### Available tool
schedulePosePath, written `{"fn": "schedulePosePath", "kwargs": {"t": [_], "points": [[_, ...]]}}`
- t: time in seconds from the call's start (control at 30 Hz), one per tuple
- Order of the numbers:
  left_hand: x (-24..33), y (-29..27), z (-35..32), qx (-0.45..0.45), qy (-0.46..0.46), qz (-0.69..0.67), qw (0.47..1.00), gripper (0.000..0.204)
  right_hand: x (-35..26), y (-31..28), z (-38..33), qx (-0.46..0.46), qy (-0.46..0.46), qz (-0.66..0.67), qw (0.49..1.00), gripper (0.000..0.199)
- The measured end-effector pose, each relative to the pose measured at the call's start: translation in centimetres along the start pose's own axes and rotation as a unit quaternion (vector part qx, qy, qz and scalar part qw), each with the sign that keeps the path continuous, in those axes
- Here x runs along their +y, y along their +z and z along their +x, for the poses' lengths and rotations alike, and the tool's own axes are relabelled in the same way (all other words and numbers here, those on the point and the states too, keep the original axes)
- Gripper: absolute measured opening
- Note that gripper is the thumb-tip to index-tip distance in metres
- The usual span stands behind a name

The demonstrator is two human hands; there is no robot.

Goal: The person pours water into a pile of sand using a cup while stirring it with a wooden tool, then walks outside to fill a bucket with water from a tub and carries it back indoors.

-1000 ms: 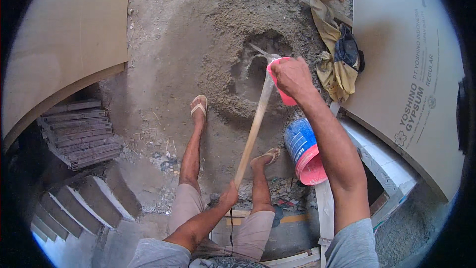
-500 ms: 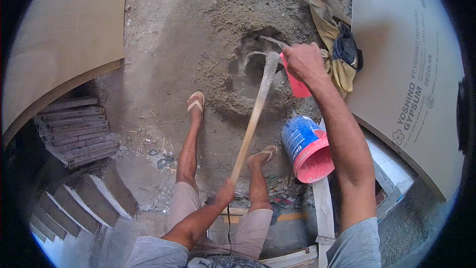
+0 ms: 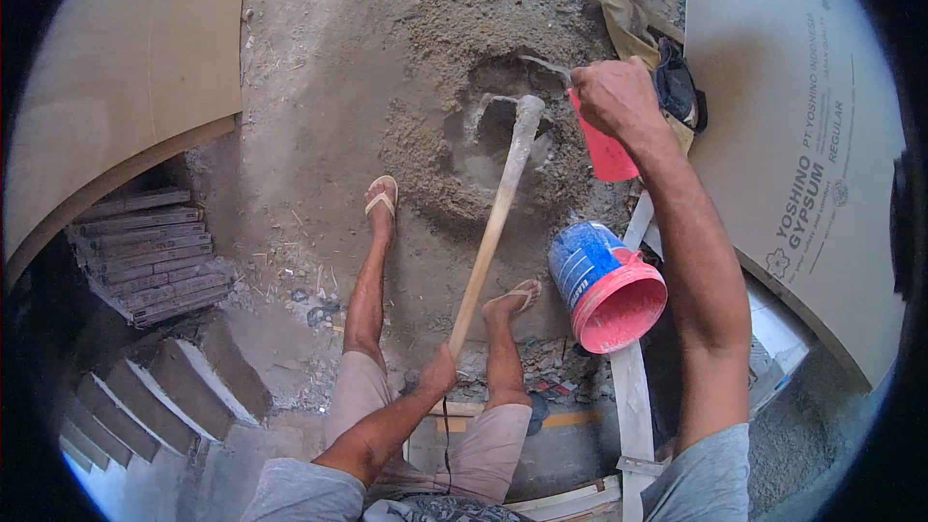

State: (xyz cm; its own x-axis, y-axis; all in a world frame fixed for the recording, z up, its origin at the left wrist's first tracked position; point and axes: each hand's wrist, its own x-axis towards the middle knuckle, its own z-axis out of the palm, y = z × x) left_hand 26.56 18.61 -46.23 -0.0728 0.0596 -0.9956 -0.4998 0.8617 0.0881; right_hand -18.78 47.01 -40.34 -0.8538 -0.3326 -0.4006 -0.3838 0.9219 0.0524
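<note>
Underfoot, a gritty floor [image 3: 319, 116] carries one ringed mound [image 3: 425, 150], the head of one hoe [image 3: 494, 222] in its hollow. The left hand [image 3: 440, 367] is wrapped around the hoe's handle; the right hand [image 3: 616, 101] grips one pink cup [image 3: 606, 153] above the mound's right side. One blue bucket [image 3: 588, 266] stands between hoe and right forearm. Two boards, left [image 3: 126, 58] and right [image 3: 802, 155], hem the floor; steps [image 3: 193, 387] and one stack [image 3: 145, 256] sit at left.
</note>
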Motion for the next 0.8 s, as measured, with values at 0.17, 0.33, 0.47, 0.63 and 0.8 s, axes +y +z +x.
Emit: {"fn": "schedulePosePath", "kwargs": {"t": [0.17,0.33,0.47,0.63,0.8], "points": [[0.0,0.0,-0.1,-0.007,0.01,-0.005,1.0,0.036,0.2,-2.0,-0.8,-0.051,0.011,-0.012,0.999,0.015],[-2.3,1.8,1.8,0.004,0.018,0.027,0.999,0.042,0.7,-1.9,-3.7,0.064,0.026,0.001,0.998,0.011],[-1.9,1.4,1.4,-0.003,0.01,0.057,0.998,0.041,1.1,-1.8,-11.8,0.075,0.113,0.084,0.987,0.017],[-1.3,-0.2,0.1,-0.015,-0.004,0.081,0.997,0.045,-0.2,1.8,-26.9,0.035,0.309,0.177,0.934,0.014],[1.8,-1.2,-3.4,0.045,0.093,-0.014,0.995,0.061,-0.8,11.9,-39.0,-0.116,0.471,0.208,0.849,0.017]]}}
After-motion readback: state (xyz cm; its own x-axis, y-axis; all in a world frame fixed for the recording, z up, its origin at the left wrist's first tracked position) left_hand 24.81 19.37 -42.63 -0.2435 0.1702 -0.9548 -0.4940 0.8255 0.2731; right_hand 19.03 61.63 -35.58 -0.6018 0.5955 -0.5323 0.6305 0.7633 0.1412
